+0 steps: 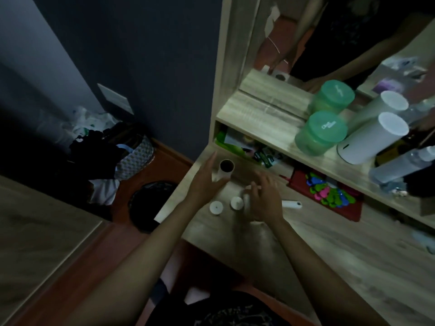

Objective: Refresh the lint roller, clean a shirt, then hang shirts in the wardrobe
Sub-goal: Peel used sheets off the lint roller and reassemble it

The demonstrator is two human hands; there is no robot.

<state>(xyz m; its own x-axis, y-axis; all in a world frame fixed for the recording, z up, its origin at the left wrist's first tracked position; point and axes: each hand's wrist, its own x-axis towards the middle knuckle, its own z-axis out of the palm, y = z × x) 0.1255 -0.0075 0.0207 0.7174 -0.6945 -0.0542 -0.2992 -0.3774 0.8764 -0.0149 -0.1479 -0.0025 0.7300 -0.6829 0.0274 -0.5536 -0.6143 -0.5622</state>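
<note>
From my remote seat I count two hands over the wooden surface (329,250). Nearest them lie two white round caps (216,207), side by side, between the wrists. The left hand (207,184) is released, its fingers (213,161) straight, just left of the one lint roll (226,171), which stands upright with its hollow end up; I cannot tell whether the palm touches it. The right hand (263,201) has its fingers curled over a small white piece (246,199), too blurred to tell if it is grasped. This hand hides most of one white handle (292,204) lying flat just to its right, well apart from the roll. Further back a red tray (298,178) holds coloured clips (329,194) under a shelf (270,130). The shelf carries one green jar (321,134), one white cylinder (374,140) and a clear bottle (400,164), the first two doubled in the mirror (294,43). On the floor at left are one black bin (150,203) and one basket (135,158).
</note>
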